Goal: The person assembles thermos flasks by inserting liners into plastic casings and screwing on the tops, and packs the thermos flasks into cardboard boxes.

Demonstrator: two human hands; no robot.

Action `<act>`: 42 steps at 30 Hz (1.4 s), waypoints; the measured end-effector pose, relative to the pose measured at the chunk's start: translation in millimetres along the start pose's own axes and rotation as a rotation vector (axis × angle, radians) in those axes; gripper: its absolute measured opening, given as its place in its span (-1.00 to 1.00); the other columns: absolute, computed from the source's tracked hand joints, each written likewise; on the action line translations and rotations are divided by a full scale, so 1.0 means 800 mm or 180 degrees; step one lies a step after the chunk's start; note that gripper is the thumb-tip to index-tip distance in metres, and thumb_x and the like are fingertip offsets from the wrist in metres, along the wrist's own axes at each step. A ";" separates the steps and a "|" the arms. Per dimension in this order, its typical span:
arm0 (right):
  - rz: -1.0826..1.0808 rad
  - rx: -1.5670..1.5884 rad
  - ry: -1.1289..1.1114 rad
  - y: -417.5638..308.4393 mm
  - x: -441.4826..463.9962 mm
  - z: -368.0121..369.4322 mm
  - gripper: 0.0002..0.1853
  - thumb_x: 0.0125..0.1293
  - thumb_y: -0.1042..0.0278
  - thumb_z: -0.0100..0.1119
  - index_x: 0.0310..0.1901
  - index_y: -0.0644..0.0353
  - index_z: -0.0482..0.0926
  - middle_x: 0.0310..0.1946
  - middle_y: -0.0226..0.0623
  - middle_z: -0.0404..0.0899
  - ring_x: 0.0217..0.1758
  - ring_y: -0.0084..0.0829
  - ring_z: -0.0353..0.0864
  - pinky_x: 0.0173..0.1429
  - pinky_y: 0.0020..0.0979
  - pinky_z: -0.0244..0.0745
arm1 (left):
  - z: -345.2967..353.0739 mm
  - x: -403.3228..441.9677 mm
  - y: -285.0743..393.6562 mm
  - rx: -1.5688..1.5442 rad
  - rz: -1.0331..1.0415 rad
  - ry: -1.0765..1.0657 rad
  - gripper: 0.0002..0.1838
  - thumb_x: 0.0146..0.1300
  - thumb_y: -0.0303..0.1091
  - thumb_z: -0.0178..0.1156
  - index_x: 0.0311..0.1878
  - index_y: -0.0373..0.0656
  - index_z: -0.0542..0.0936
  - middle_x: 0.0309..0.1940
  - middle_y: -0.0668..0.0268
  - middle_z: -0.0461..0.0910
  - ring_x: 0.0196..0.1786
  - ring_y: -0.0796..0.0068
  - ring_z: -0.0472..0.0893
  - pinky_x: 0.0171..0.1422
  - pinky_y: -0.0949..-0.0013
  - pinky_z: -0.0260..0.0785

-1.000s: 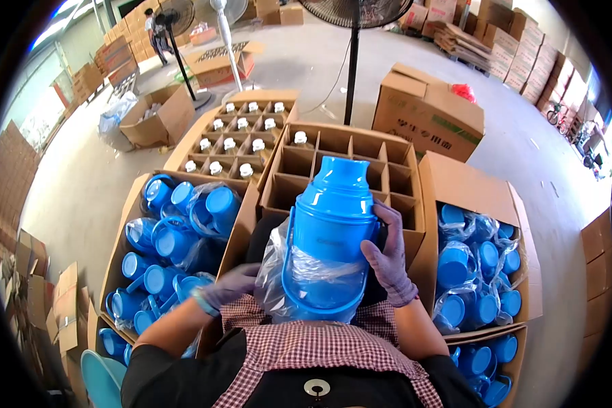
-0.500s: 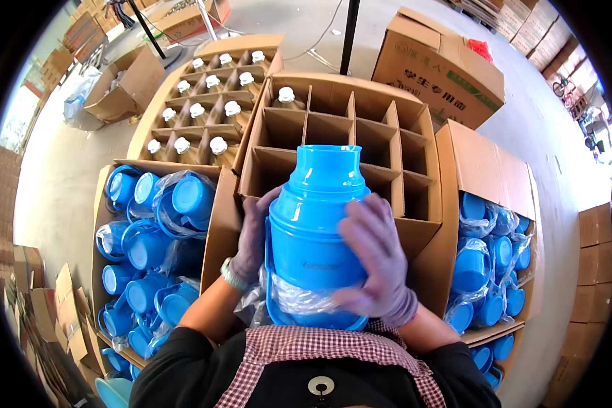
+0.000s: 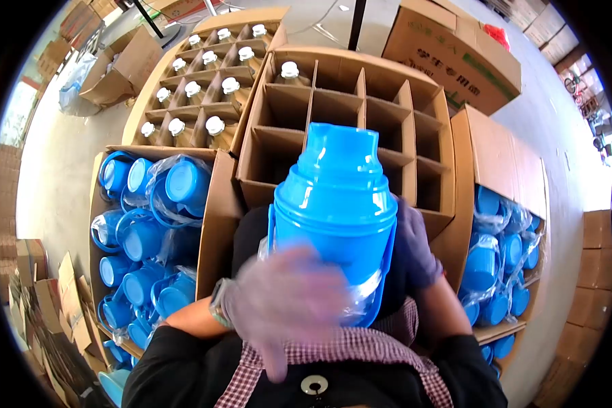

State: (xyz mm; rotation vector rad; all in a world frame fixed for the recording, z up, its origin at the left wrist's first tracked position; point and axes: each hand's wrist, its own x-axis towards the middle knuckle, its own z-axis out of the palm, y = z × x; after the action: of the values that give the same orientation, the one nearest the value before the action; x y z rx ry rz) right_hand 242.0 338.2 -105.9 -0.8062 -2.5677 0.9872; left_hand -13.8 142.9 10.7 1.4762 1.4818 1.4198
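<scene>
A glossy blue thermos shell point(image 3: 333, 204) stands upright in front of my apron, its spout-shaped top pointing away, with clear plastic film around its lower part. My left hand point(image 3: 285, 296), in a grey glove and blurred by motion, is over the shell's near left side with its fingers spread. My right hand point(image 3: 415, 245), gloved too, lies along the shell's right side; its fingertips are partly hidden behind the shell. Just beyond the shell is a divided carton point(image 3: 258, 153) with one white-capped bottle point(image 3: 290, 72) in its far left compartment.
Another divided carton point(image 3: 133, 129) at the back left holds several white-capped bottles. Boxes of blue shells stand at the left point(image 3: 214, 224) and right point(image 3: 461, 177). A closed carton point(image 3: 449, 51) and a black pole point(image 3: 358, 26) are farther back. Flattened cardboard point(image 3: 64, 306) lies at the lower left.
My left hand has moved from the shell's left side across its near front. My right hand has gone from the front to the right side. The shell has turned slightly, and the view has shifted.
</scene>
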 end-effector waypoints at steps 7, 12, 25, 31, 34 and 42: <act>0.0263 0.1810 0.0381 -0.067 0.017 -0.015 -0.26 0.66 -0.14 -0.23 0.51 0.42 0.25 0.39 0.12 0.45 0.46 -0.01 0.46 0.56 -0.15 0.26 | -0.029 0.022 -0.015 0.0976 0.0737 -0.0493 -0.03 0.51 0.44 -0.22 0.44 -0.42 0.41 0.35 -0.08 0.50 0.43 0.05 0.48 0.63 0.08 0.15; -0.0843 0.1295 0.1191 -0.121 0.020 -0.039 -0.11 0.61 -0.30 -0.39 0.49 0.52 0.24 0.47 0.19 0.35 0.58 0.03 0.32 0.65 -0.17 0.07 | 0.000 0.036 -0.019 0.0600 -0.0360 0.0875 -0.25 0.60 0.12 -0.27 0.45 -0.43 0.38 0.43 -0.08 0.45 0.50 0.05 0.42 0.64 0.13 0.10; 0.0439 0.1531 0.0134 -0.073 0.033 -0.030 -0.01 0.55 -0.47 -0.49 0.49 0.44 0.29 0.48 0.20 0.33 0.60 0.06 0.27 0.66 -0.15 0.07 | -0.031 0.001 0.012 0.0218 -0.1028 -0.1087 -0.18 0.58 0.24 -0.08 0.50 -0.41 0.34 0.42 -0.05 0.44 0.53 0.15 0.39 0.68 0.17 0.05; -0.0714 0.1123 0.1065 -0.123 0.030 -0.043 -0.03 0.59 -0.41 -0.50 0.50 0.50 0.25 0.44 0.12 0.42 0.56 0.03 0.34 0.65 -0.10 0.09 | -0.007 0.021 -0.023 -0.0089 -0.0057 0.0549 -0.10 0.58 0.36 -0.32 0.32 -0.41 0.53 0.39 -0.10 0.47 0.50 0.03 0.43 0.66 0.01 0.07; 0.0895 0.3171 -0.0114 -0.013 0.034 -0.003 -0.16 0.65 -0.28 -0.39 0.51 0.44 0.23 0.41 0.05 0.46 0.51 -0.06 0.42 0.63 -0.12 0.19 | -0.033 0.044 0.006 -0.0655 0.2501 -0.0984 -0.29 0.67 -0.03 -0.29 -0.17 -0.39 0.78 -0.02 -0.04 0.75 0.27 -0.04 0.64 0.60 -0.08 0.21; -0.0724 0.2606 0.0321 -0.133 0.109 -0.061 -0.09 0.57 -0.36 -0.20 0.58 0.36 0.13 0.55 -0.01 0.20 0.65 -0.17 0.13 0.68 -0.21 -0.05 | -0.037 0.142 -0.064 -0.2645 -0.0976 -0.0846 0.11 0.17 0.46 0.33 0.54 -0.23 0.28 0.43 0.06 0.44 0.46 0.16 0.46 0.59 0.07 0.27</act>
State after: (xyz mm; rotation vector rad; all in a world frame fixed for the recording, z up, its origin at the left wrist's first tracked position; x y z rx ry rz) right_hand 150.1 349.9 6.9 -0.3104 -1.8323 1.6690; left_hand -79.0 252.0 -0.3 0.8269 0.7495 1.3369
